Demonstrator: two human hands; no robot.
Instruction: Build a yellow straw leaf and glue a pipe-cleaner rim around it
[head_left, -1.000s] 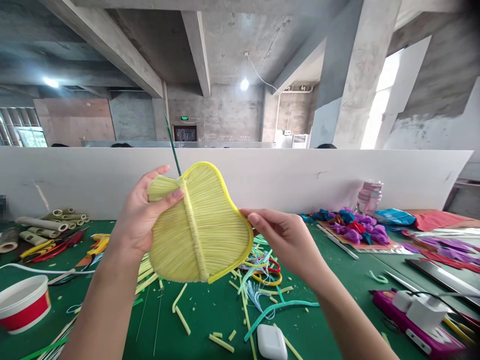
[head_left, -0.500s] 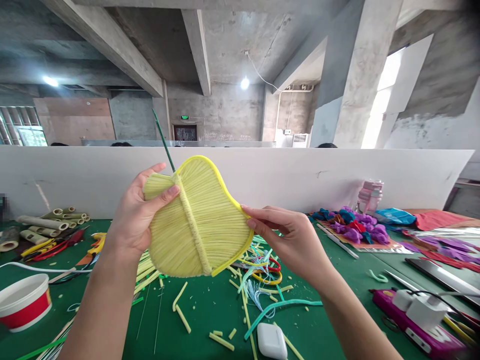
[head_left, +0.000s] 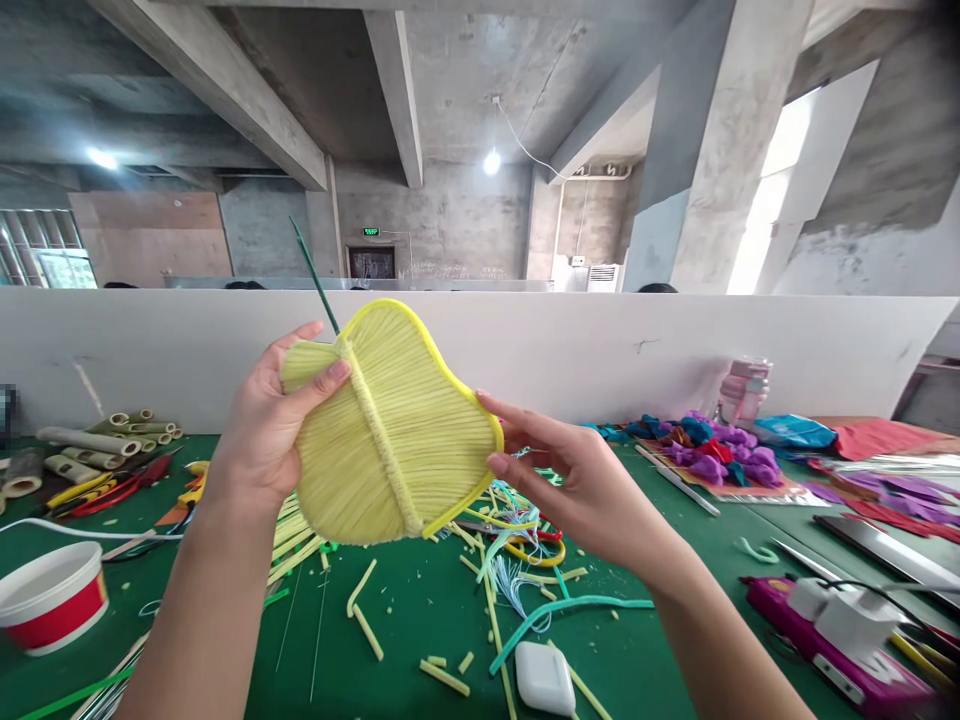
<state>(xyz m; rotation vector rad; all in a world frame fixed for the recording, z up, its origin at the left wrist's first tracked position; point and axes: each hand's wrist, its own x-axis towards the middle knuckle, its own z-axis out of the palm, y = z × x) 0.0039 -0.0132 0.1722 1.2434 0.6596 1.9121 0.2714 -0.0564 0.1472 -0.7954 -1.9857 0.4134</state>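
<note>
Raised over the table is a yellow leaf-shaped craft piece (head_left: 420,420), ribbed with fine lines. A fuzzy rib (head_left: 375,430) runs down its middle, and a smooth bright yellow strip (head_left: 442,368) edges its right half. From its top a dark green stem (head_left: 313,270) sticks up, tilted left. My left hand (head_left: 274,425) is closed on the left half, thumb in front by the rib, fingers mostly hidden behind. At the right edge, my right hand (head_left: 566,480) has thumb and forefinger on the bright edging, its other fingers curled partly behind.
Pale yellow offcuts (head_left: 367,630), scissors with red and yellow handles (head_left: 551,550) and a white earphone case (head_left: 544,680) lie below. A paper cup (head_left: 56,600) stands left, a purple power strip (head_left: 840,650) right. A white partition (head_left: 570,350) closes off the back.
The leaf has shifted slightly left and up. My right thumb and forefinger have spread farther apart along its right edge; my left hand keeps its hold.
</note>
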